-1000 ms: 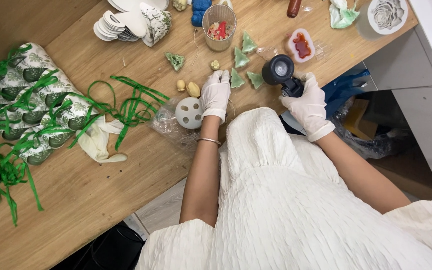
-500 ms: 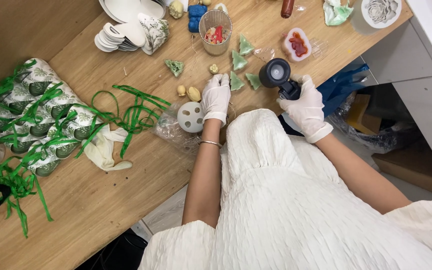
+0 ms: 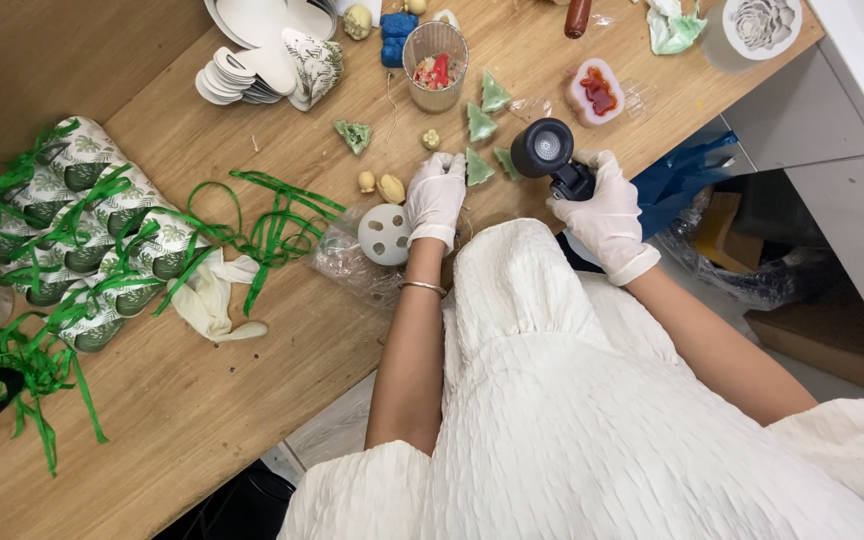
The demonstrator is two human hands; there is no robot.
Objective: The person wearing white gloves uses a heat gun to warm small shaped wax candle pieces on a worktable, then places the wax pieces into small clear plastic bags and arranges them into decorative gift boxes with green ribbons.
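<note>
Both my hands wear white gloves. My right hand (image 3: pixel 607 210) grips the handle of a black round-headed tool (image 3: pixel 544 150) at the table's front edge. My left hand (image 3: pixel 435 192) rests palm down on the wooden table (image 3: pixel 212 400), its fingers beside a small green tree-shaped piece (image 3: pixel 478 167). Whether anything lies under that hand is hidden. More green tree pieces (image 3: pixel 481 121) lie just beyond. A white round disc with holes (image 3: pixel 384 234) sits on clear plastic next to my left wrist.
Patterned paper cups tied with green ribbon (image 3: pixel 82 230) fill the left side. A stack of white lids (image 3: pixel 237 80), a mesh cup (image 3: pixel 436 60), a red-filled mould (image 3: pixel 594 92) and small yellow lumps (image 3: pixel 390 187) lie at the back. A white cabinet (image 3: pixel 832 190) stands right.
Both hands stay in the same place on the table. The head camera has shifted slightly, so the scene sits a little lower and further right.
</note>
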